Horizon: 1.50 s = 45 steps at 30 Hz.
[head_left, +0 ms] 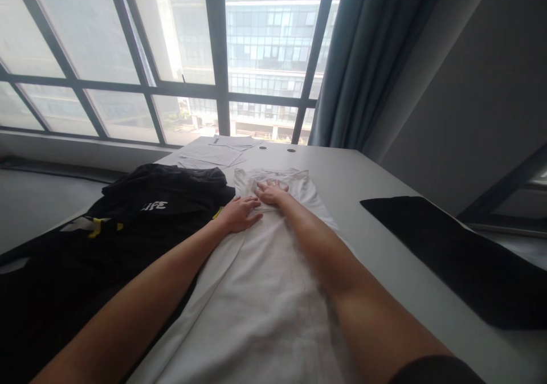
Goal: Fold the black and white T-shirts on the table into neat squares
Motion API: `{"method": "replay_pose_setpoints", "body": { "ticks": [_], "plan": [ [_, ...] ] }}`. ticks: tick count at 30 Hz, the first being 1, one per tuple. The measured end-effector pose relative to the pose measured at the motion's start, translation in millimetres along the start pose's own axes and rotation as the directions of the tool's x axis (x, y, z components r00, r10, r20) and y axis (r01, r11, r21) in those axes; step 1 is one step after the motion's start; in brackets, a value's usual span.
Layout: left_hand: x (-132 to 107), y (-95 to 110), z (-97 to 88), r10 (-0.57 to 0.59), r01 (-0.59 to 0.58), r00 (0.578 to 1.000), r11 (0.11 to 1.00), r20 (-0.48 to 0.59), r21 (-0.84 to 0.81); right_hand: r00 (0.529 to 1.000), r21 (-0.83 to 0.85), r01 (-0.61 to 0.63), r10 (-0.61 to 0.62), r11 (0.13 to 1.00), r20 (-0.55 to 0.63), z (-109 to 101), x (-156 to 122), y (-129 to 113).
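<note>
A white garment [265, 281], which looks like a shirt, lies stretched lengthwise on the table in front of me, its far end gathered in soft folds. My left hand [241, 213] rests palm down on its left edge, fingers extended. Slightly farther away, my right hand [270, 192] presses flat on the cloth near the far end with its fingers spread. Neither hand grips the fabric. Directly left of the white garment is a pile of black clothing [179, 201] with white lettering and yellow details, close beside my left forearm.
The white table [342, 173] reaches toward the windows. Loose paper sheets [209, 155] lie at its far left, near two round holes in the tabletop. On the right is a flat black cloth-like piece [453, 253]. A grey-blue curtain [367, 59] hangs beyond the table.
</note>
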<state>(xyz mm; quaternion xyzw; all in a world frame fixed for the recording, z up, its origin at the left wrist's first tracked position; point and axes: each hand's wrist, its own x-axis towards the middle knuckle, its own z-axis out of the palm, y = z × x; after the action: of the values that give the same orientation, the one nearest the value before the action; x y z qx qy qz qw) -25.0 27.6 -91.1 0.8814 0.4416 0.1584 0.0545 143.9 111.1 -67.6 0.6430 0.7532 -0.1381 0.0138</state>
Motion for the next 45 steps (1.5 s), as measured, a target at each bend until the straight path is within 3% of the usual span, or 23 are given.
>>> {"method": "replay_pose_setpoints", "body": {
  "ticks": [8,13,19,24,26,30,35,37,40,45],
  "plan": [
    [0,-4,-0.1,-0.008,0.008,1.0,0.999,0.005,0.045,0.996,-0.049,0.084,-0.085,0.995,-0.016,-6,6,-23],
    [0,-4,0.9,-0.005,0.005,1.0,1.0,0.006,0.009,0.962,-0.089,0.014,-0.038,0.996,-0.269,-8,11,-34],
    [-1,-4,0.7,0.014,-0.014,1.0,1.0,-0.006,-0.015,0.917,0.032,-0.075,0.082,0.997,-0.391,-9,18,-39],
    [0,-4,0.9,0.025,-0.025,0.999,1.0,-0.045,-0.002,0.971,0.005,0.125,-0.121,0.992,-0.209,-7,19,-33],
    [0,-3,-0.1,0.048,-0.048,0.996,0.999,-0.08,-0.005,0.96,0.01,0.165,-0.158,0.986,-0.23,-10,14,-29],
    [1,2,-3.5,0.052,-0.051,0.988,0.999,-0.145,0.009,0.947,-0.013,0.084,-0.084,0.996,-0.309,-19,-5,-20],
    [1,8,-4.6,0.044,-0.032,0.979,0.998,-0.199,0.062,0.982,-0.005,-0.075,0.073,0.997,-0.176,-16,-28,2],
    [1,9,-4.2,0.032,-0.02,0.98,0.998,-0.195,0.062,0.99,0.007,-0.063,0.063,0.998,-0.129,-7,-35,13],
    [1,8,-3.9,0.012,-0.006,0.984,0.999,-0.176,0.037,0.996,0.045,0.05,-0.046,0.998,-0.078,5,-45,30],
    [1,4,-1.7,0.031,-0.026,0.988,0.999,-0.152,0.033,0.983,0.069,0.14,-0.13,0.988,-0.131,1,-71,50]
  ]
}}
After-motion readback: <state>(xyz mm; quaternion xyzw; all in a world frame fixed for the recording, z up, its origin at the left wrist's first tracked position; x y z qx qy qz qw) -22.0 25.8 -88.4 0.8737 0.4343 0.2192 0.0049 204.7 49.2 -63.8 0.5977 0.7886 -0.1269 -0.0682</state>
